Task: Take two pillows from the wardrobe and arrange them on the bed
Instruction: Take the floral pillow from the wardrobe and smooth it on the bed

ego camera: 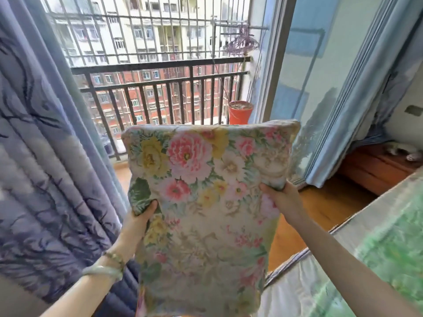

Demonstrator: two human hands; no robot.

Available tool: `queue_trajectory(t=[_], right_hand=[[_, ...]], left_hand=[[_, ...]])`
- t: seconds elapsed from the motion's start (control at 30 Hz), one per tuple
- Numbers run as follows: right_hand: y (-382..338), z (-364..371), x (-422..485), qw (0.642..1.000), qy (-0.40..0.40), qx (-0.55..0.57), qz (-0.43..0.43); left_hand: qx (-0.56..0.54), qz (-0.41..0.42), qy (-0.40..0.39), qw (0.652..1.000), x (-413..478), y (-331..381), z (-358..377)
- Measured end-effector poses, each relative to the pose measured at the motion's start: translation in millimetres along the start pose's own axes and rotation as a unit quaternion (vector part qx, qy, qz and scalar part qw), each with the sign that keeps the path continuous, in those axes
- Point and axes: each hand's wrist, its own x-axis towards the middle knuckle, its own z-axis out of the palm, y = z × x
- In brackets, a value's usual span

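- A big soft pillow with pink, yellow and white flowers on it (206, 191) is held up in the air in front of the person. It stands up tall, with its short edge on top.
- The left grip (142, 216) holds the pillow's left edge, about halfway down. The thumb is curled over the front of the cloth and the other fingers are hidden behind it.
- The right grip (281, 197) holds the pillow's right edge, a bit higher up. The thumb pinches the front of the cloth and the rest of the fingers are behind it.
- The left wrist has a pale green smooth bangle (103, 269) and a thin bracelet of small beads (114, 257) just above it.
- The bed with a green and white patterned cover (377, 248) is low on the right. The pillow is beside it and does not touch it.
- An orange-brown wooden floor (320, 213) shows between the pillow and the bed.
- A purple-blue curtain with dark branch shapes (45, 179) hangs on the left.
- A light blue curtain (343, 133) hangs on the right, by the glass door.
- Behind the pillow is a dark metal balcony railing (160, 88), with tall buildings far off.
- A round orange pot (240, 110) sits on the balcony, by the railing.
- Some purple wire hangers (242, 42) hang up high on the balcony.
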Motion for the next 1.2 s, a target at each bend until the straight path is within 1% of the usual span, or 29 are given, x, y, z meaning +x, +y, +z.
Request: queue_trajectory(t=[0.1,0.17,0.23,0.37,0.47,0.57,0.7,0.8,0.97,1.03,1.13,1.2], right_hand=[[8,5,41,0.997,0.07,-0.012,0.011],[13,7,64,0.993,0.117,-0.001,0.02],[15,10,85,0.985,0.174,0.008,0.011],[14,4,118,0.972,0.236,0.004,-0.013],[15,-15,138,0.955,0.296,-0.002,0.006],[18,-47,159,0.932,0.36,-0.002,0.045],[30,-97,187,0.904,0.426,-0.006,0.037],[42,-139,216,0.892,0.452,0.013,0.027],[51,-219,269,0.862,0.505,-0.001,0.048],[50,-248,285,0.858,0.511,-0.007,0.054],[50,-285,306,0.849,0.526,-0.004,0.037],[51,-309,319,0.838,0.544,0.007,0.046]], left_hand=[[-0.018,0.021,-0.076,0.997,70,13,29],[-0.031,0.027,-0.132,0.99,111,24,47],[-0.023,0.041,-0.177,0.983,152,34,68],[-0.005,0.064,-0.223,0.973,219,51,125],[-0.013,0.087,-0.248,0.965,258,51,180],[-0.025,0.06,-0.301,0.951,289,44,246],[-0.034,0.056,-0.373,0.926,318,28,332],[-0.039,0.05,-0.405,0.912,338,21,400],[-0.031,0.032,-0.456,0.889,365,22,518],[-0.027,0.026,-0.466,0.884,373,25,561],[-0.027,0.022,-0.456,0.889,380,27,622],[-0.02,0.015,-0.464,0.885,385,26,665]])
